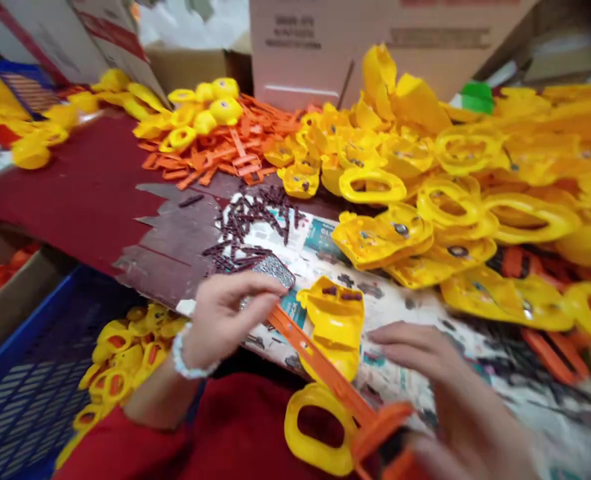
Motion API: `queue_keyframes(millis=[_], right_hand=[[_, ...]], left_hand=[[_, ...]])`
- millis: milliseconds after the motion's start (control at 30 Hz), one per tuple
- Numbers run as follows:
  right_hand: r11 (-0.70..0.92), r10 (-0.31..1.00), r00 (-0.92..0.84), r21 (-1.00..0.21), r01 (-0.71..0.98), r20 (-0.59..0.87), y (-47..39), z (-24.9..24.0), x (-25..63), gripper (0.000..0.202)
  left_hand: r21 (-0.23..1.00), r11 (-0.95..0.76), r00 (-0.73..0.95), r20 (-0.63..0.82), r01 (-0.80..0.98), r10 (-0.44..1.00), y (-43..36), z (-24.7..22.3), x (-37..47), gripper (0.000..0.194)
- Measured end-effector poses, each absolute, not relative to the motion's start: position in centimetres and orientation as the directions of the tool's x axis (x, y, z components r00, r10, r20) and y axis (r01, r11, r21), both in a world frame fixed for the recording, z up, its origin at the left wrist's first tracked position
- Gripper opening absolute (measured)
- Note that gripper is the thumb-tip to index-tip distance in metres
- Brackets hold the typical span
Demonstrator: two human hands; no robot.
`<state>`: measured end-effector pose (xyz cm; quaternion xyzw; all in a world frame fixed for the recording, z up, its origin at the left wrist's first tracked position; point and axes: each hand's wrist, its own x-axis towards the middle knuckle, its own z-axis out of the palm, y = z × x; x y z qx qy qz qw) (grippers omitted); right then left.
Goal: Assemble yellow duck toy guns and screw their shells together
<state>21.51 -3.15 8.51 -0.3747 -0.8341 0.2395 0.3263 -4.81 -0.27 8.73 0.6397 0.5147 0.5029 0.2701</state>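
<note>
A yellow plastic handle part (332, 333) lies at the table's near edge with an orange strip (320, 363) across it. My left hand (222, 313) rests its fingers on the strip's upper end, beside a small grey block (274, 270). My right hand (440, 373) hovers just right of the yellow part, fingers spread, its lower part near the strip's orange end (382, 437). Blur hides whether it grips that end. Small dark pins (255, 220) lie scattered just beyond.
A big heap of yellow handle parts (475, 200) fills the right side. Orange strips (220, 150) pile at the back. A blue crate (40, 380) with finished yellow pieces (125, 353) sits lower left. Cardboard boxes (325, 40) stand behind.
</note>
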Motion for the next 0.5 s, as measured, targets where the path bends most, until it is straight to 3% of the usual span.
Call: queue_keyframes(millis=[100, 200, 367, 500], right_hand=[[0.621, 0.771, -0.587, -0.493, 0.610, 0.245, -6.9, 7.3, 19.4, 0.030], [0.546, 0.834, -0.511, -0.437, 0.715, 0.205, -9.4, 5.4, 18.4, 0.038], [0.302, 0.953, -0.270, -0.437, 0.847, 0.136, -9.7, 4.7, 18.6, 0.041], [0.312, 0.943, -0.248, -0.338, 0.888, 0.220, -8.4, 4.7, 18.0, 0.038]], left_hand=[[0.926, -0.254, 0.060, 0.248, 0.278, 0.967, -1.4, 6.3, -1.7, 0.017], [0.915, -0.273, 0.131, 0.245, 0.296, 0.961, -1.3, 4.4, -0.6, 0.016], [0.707, -0.494, 0.295, 0.397, 0.506, 0.869, 0.8, 3.5, 0.6, 0.043], [0.630, -0.533, 0.485, 0.269, 0.565, 0.832, 1.9, 3.0, 2.0, 0.052]])
